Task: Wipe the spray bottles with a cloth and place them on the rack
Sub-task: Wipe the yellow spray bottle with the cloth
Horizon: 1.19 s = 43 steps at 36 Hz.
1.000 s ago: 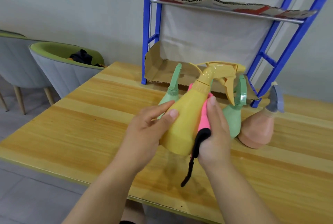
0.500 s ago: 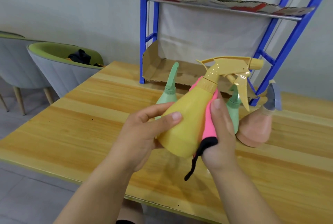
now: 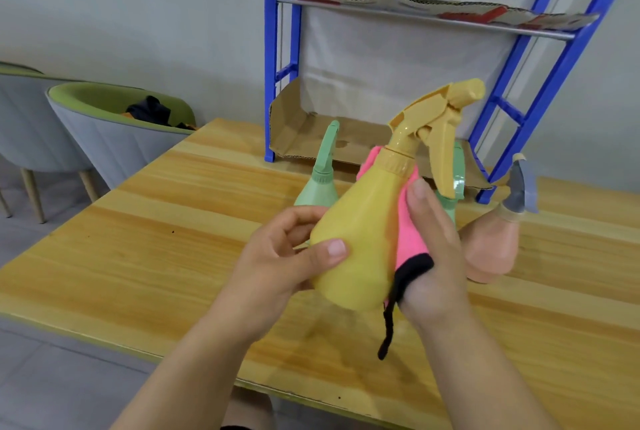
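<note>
I hold a yellow spray bottle [image 3: 360, 235] tilted above the wooden table [image 3: 166, 256], its trigger head pointing up and right. My left hand [image 3: 277, 263] grips the bottle's lower body. My right hand [image 3: 433, 256] presses a pink cloth [image 3: 408, 232] with black trim against the bottle's right side. Behind stand a green bottle [image 3: 320, 183] and a second green bottle [image 3: 453, 187], mostly hidden. A peach bottle [image 3: 491, 242] with a grey-blue head stands at the right. The blue rack [image 3: 273, 83] rises at the table's back.
Cardboard sheets line the rack's lower shelf [image 3: 304, 138] and upper shelf [image 3: 415, 3]. Two grey-green chairs [image 3: 104, 131] stand left of the table, one with dark cloth in its seat. The wall is close behind the rack.
The yellow bottle has tilted further upright, its head rising up and to the right. My right hand with the cloth has slid along the bottle's side.
</note>
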Tool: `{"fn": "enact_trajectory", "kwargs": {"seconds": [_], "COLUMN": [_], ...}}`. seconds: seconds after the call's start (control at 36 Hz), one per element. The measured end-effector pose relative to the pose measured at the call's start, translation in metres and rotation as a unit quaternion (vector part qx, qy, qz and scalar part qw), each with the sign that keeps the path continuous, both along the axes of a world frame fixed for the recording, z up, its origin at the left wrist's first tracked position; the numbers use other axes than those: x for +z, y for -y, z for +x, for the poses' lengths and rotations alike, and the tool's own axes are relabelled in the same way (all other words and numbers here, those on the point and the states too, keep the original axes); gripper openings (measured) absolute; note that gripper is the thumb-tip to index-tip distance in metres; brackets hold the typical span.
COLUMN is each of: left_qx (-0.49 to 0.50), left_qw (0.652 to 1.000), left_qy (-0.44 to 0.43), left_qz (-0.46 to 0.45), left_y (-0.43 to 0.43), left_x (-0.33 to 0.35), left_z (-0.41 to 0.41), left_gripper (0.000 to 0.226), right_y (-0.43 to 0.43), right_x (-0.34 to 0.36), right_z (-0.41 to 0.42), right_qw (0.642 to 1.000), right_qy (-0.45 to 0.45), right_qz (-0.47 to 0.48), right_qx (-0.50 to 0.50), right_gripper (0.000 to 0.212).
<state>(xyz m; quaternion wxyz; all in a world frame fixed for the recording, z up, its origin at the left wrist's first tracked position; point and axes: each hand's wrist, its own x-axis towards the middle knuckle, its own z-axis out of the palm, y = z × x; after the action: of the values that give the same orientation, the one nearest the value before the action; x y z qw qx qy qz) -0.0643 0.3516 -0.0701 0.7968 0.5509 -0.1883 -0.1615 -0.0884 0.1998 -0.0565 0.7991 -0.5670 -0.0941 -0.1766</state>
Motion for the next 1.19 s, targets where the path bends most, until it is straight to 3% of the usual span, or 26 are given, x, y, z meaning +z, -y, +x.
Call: {"fn": "enact_trajectory", "kwargs": {"seconds": [0.06, 0.14, 0.17, 0.25, 0.33, 0.44, 0.58, 0.67, 0.72, 0.83, 0.97, 1.06, 1.19], "left_qx": [0.028, 0.083, 0.092, 0.102, 0.105, 0.095, 0.021, 0.039, 0.066, 0.117, 0.136, 0.125, 0.054], "left_qw": [1.000, 0.996, 0.996, 0.994, 0.991, 0.991, 0.995, 0.996, 0.995, 0.990, 0.984, 0.987, 0.995], "left_qy": [-0.008, 0.000, 0.007, 0.029, 0.076, 0.085, 0.083, 0.067, 0.061, 0.063, 0.117, 0.105, 0.054], "left_qz": [-0.006, -0.014, -0.016, -0.019, -0.007, -0.029, -0.057, -0.049, -0.054, -0.054, 0.006, -0.001, -0.059], "left_y": [0.004, 0.009, 0.011, 0.012, 0.012, 0.006, 0.005, 0.008, 0.010, 0.015, 0.017, 0.013, 0.010], "left_x": [0.000, 0.000, -0.001, -0.006, -0.009, -0.008, -0.002, 0.000, -0.001, -0.007, -0.011, -0.008, -0.011], "left_z": [-0.001, -0.002, -0.002, -0.004, -0.004, -0.003, -0.005, -0.003, -0.002, -0.004, -0.004, -0.001, -0.002], "left_gripper": [0.064, 0.040, 0.040, 0.057, 0.082, 0.080, 0.064, 0.064, 0.057, 0.035, 0.071, 0.065, 0.061], "right_y": [-0.003, -0.008, -0.010, -0.018, -0.022, -0.012, 0.007, 0.002, -0.003, -0.011, -0.019, -0.014, 0.002], "right_x": [0.002, 0.002, 0.001, -0.001, -0.002, 0.002, 0.013, 0.019, 0.020, 0.011, 0.006, 0.006, 0.017], "right_z": [-0.001, -0.003, -0.004, -0.004, -0.002, -0.002, -0.003, -0.007, -0.009, -0.006, -0.002, -0.001, 0.001], "right_qw": [0.999, 0.997, 0.996, 0.985, 0.979, 0.985, 0.998, 0.999, 0.999, 0.992, 0.976, 0.981, 0.999], "right_qy": [0.003, -0.003, 0.005, 0.050, 0.061, 0.041, 0.000, 0.003, 0.009, 0.012, 0.032, 0.014, -0.040], "right_qz": [0.004, 0.018, 0.009, -0.056, -0.095, -0.125, 0.019, 0.025, 0.032, -0.014, -0.095, -0.112, 0.002], "right_qx": [-0.033, -0.074, -0.091, -0.156, -0.168, -0.112, 0.058, 0.028, -0.003, -0.125, -0.193, -0.159, 0.006], "right_gripper": [0.045, 0.018, 0.018, 0.030, 0.029, 0.026, 0.043, 0.026, 0.036, 0.032, 0.027, 0.029, 0.025]}}
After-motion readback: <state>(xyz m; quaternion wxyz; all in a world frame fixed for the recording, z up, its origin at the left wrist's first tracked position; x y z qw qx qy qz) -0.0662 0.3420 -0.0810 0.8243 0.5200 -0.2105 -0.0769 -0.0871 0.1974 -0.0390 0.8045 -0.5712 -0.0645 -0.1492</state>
